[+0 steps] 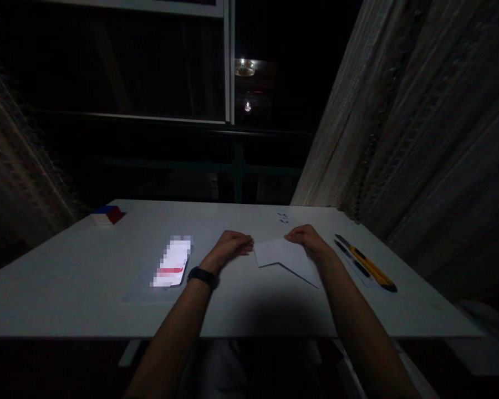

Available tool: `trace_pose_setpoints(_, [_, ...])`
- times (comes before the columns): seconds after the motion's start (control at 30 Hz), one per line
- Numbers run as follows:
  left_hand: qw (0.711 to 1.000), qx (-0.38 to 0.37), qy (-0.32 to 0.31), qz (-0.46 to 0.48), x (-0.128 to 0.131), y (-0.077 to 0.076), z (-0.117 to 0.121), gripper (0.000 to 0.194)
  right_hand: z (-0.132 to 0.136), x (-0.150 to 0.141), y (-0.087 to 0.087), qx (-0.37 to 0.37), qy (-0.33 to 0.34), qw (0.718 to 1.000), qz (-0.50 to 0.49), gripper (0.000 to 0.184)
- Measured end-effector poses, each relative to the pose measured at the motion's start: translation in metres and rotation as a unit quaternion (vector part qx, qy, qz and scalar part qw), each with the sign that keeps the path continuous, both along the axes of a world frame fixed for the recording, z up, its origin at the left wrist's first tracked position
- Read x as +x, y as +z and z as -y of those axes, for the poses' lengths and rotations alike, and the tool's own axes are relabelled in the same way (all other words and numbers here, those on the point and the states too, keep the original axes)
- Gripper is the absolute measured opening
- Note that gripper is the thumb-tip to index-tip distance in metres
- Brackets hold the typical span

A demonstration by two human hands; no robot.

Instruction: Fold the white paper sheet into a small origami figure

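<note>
A folded piece of white paper [280, 252], with a notch in its near edge and a long point reaching to the right, is held just over the white table. My right hand [310, 239] pinches its upper right edge between thumb and fingers. At the paper's left end, my left hand [233, 245] has its fingertips pressed together on the corner; the exact contact is too dark to make out fully. A dark watch or band [203, 276] circles my left wrist.
Left of my hands, a phone [174, 260] with a lit, blurred screen lies on a pale sheet [139, 288]. A yellow utility knife [372, 267] and a dark pen [353, 259] lie right. Small dark-marked scraps [283, 218] and a coloured cube [107, 215] rest farther back on the table [75, 277].
</note>
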State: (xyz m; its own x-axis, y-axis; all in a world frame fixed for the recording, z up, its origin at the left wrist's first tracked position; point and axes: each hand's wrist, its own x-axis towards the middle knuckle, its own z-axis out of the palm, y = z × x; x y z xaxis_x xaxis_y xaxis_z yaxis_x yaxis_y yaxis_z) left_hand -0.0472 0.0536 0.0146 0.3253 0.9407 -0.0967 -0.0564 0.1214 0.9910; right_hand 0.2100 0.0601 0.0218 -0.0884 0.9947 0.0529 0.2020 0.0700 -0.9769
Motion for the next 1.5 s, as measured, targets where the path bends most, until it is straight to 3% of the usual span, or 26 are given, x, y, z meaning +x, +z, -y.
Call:
trace_pose_setpoints(0.1, [0.997,0.058,-0.011,-0.041,0.01,-0.002,0.003,0.032,0.0,-0.018,-0.003,0.016,0.03,0.999,0.034,0.027])
trace_pose_setpoints(0.27, [0.984,0.101,-0.008,-0.147,0.017,-0.002,0.009,0.011,0.007,-0.029,-0.001,-0.013,0.121,0.991,0.054,0.021])
trace_pose_setpoints(0.5, [0.972,0.152,-0.072,-0.165,0.021,-0.008,0.01,0.016,0.011,-0.033,0.002,-0.032,0.209,0.971,0.113,0.014])
trace_pose_setpoints(0.7, [0.969,0.16,-0.069,-0.172,0.023,-0.009,0.011,0.021,0.013,-0.038,0.004,0.002,0.219,0.963,0.154,0.018])
trace_pose_setpoints(1.03, [0.96,0.147,-0.1,-0.217,0.018,-0.004,0.012,0.03,0.014,-0.039,0.009,-0.007,0.24,0.959,0.153,0.017])
trace_pose_setpoints(1.27, [0.968,0.12,-0.066,-0.21,0.009,0.004,0.01,0.027,0.012,-0.014,0.012,-0.061,0.222,0.966,0.119,0.019])
trace_pose_setpoints(1.4, [0.97,0.116,-0.035,-0.209,0.001,-0.005,0.0,0.029,0.01,0.006,0.012,-0.105,0.207,0.97,0.077,0.026])
trace_pose_setpoints(1.5, [0.972,0.126,0.006,-0.196,-0.003,-0.013,-0.009,0.032,0.005,0.012,0.008,-0.083,0.148,0.985,0.021,0.03])
